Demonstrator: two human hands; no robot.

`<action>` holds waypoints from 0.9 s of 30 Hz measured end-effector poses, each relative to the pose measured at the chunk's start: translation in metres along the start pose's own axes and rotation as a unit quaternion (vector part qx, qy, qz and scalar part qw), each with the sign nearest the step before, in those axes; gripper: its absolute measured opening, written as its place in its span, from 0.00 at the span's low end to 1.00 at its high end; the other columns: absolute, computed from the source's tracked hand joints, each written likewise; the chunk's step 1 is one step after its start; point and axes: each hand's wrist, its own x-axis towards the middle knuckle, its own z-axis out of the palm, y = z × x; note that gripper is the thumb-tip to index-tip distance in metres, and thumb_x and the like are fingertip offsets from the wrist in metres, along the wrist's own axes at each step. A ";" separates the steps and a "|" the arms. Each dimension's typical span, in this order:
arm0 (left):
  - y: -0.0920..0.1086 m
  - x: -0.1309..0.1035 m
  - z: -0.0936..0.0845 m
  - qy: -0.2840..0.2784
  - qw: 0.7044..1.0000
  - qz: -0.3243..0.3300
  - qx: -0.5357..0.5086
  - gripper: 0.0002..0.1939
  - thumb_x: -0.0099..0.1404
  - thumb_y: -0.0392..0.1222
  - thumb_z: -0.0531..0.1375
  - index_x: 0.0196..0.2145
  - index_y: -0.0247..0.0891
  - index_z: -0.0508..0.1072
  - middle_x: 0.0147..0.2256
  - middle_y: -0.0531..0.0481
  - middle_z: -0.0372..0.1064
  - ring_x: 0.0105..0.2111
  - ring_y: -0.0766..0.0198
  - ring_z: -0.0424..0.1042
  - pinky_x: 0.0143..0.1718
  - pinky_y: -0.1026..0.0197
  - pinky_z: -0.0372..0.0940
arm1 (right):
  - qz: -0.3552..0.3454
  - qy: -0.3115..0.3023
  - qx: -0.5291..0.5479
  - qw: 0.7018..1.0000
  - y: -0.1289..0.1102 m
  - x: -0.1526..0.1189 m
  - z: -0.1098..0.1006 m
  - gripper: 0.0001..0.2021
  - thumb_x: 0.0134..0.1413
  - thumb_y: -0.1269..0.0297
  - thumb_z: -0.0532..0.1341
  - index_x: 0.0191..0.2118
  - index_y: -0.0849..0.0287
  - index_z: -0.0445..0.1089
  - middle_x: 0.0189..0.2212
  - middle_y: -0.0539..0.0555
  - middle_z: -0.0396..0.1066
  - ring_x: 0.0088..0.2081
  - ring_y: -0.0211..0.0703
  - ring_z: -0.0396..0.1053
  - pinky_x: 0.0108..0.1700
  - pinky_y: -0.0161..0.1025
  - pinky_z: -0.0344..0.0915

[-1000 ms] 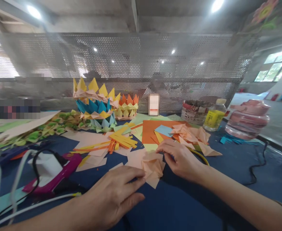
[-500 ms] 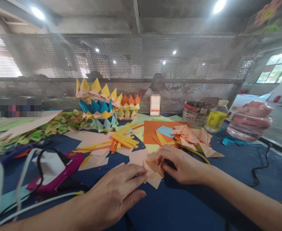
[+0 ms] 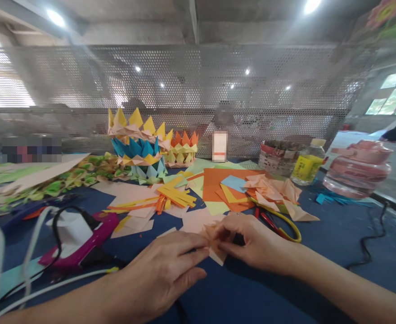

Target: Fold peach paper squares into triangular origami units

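Note:
A small folded piece of peach paper lies between my hands on the dark blue table. My right hand pinches its upper right part between thumb and fingers. From the left, my left hand rests its fingertips at the paper's left edge, with the fingers stretched out and the thumb apart. Beneath and behind the folded piece is a flat pink sheet. My fingers hide part of the folds.
Yellow-handled scissors lie behind my right wrist. Paper strips, folded peach pieces and stacked paper crowns stand farther back. A magenta power strip with cables is at left, a pink bottle at right.
My right hand has moved slightly down and closed more over the folded paper, hiding more of it. More of the scissors shows. My left hand has shifted slightly right.

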 end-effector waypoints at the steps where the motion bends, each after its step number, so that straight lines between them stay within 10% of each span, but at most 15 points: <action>1: 0.000 0.000 0.000 0.004 1.000 0.002 -0.001 0.18 0.66 0.42 0.49 0.53 0.41 0.63 0.51 0.47 0.64 0.51 0.61 0.63 0.50 0.56 0.63 | -0.009 -0.004 -0.001 1.000 0.000 0.000 -0.001 0.08 0.51 0.72 0.57 0.38 0.60 0.69 0.30 0.51 0.70 0.30 0.34 0.66 0.35 0.31 0.61; 27: -0.001 0.000 0.004 0.007 1.000 -0.011 -0.027 0.21 0.64 0.45 0.52 0.54 0.42 0.61 0.51 0.45 0.62 0.49 0.58 0.63 0.48 0.55 0.64 | -0.124 -0.025 -0.019 0.992 0.010 0.000 -0.004 0.09 0.53 0.77 0.55 0.34 0.61 0.72 0.32 0.52 0.71 0.36 0.34 0.66 0.40 0.33 0.61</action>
